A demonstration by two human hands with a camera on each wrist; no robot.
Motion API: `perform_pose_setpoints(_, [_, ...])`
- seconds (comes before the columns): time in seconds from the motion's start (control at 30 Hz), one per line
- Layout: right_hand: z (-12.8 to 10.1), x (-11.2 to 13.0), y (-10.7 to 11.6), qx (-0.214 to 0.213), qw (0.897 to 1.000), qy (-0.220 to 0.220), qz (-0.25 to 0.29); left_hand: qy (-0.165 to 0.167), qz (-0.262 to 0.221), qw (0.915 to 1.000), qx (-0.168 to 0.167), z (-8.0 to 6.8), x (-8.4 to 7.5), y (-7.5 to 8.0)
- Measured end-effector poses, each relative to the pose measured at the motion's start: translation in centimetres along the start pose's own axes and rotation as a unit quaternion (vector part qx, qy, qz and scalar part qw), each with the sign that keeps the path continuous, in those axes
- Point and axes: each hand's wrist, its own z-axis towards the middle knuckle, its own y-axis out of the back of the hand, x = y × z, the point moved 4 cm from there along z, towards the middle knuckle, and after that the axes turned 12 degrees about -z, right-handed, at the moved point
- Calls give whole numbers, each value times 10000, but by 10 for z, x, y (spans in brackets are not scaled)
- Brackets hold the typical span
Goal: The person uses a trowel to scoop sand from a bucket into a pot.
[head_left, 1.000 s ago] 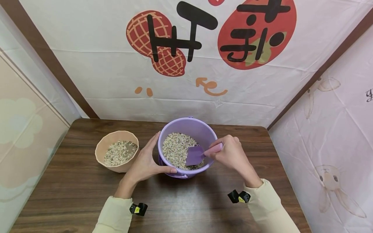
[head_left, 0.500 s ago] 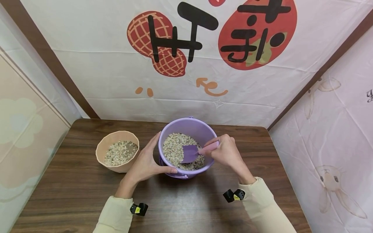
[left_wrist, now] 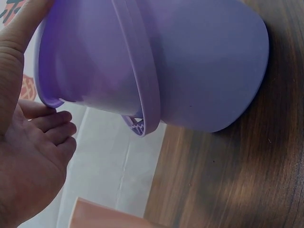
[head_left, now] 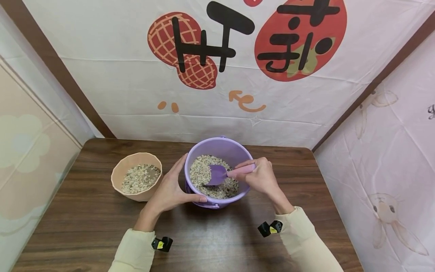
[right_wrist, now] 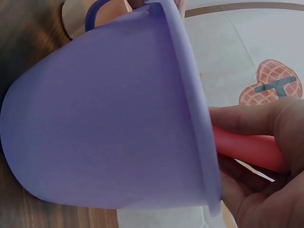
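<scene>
A purple bucket stands on the table, partly filled with pale mixed grains or grit. Around its left and near rim curves my left hand, thumb on the near edge and fingers along the left side. My right hand grips the pink handle of a small toy shovel; its purple blade lies in the grains. In the right wrist view the bucket wall hides the blade, and only the handle shows inside the right hand. The left wrist view shows the left fingers at the bucket's rim.
To the left of the bucket stands a peach faceted bowl with similar grains and a greyish patch inside. The bucket's carrying handle hangs down its side. Printed cloth walls rise behind and beside the wooden table.
My right hand has moved left with the shovel, its blade shifting leftward and slightly up through the grains. My left hand and the bucket stay in place.
</scene>
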Motion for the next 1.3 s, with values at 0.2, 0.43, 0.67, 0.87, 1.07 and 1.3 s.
perform_pose_setpoints(0.2, [1,-3,-3,-141,9997,-16,218,43,21,10000,9,0,0,0])
perform_pose_setpoints(0.43, [2,-5,-6,-78,9983,2,585,7,6,10000,-2,0,0,1])
perform_pose_setpoints(0.67, [3,-6,-8,133,9933,-7,1150,26,49,10000,-7,0,0,1])
perform_pose_setpoints(0.87, [0,-12,-7,169,9854,-178,1683,38,83,10000,6,-1,1,1])
perform_pose_setpoints(1.07, [-6,-17,-5,180,9700,-364,2396,56,66,10000,6,-1,0,1])
perform_pose_setpoints(1.3, [-14,-24,2,-180,9608,-407,2738,50,86,9999,6,0,-1,2])
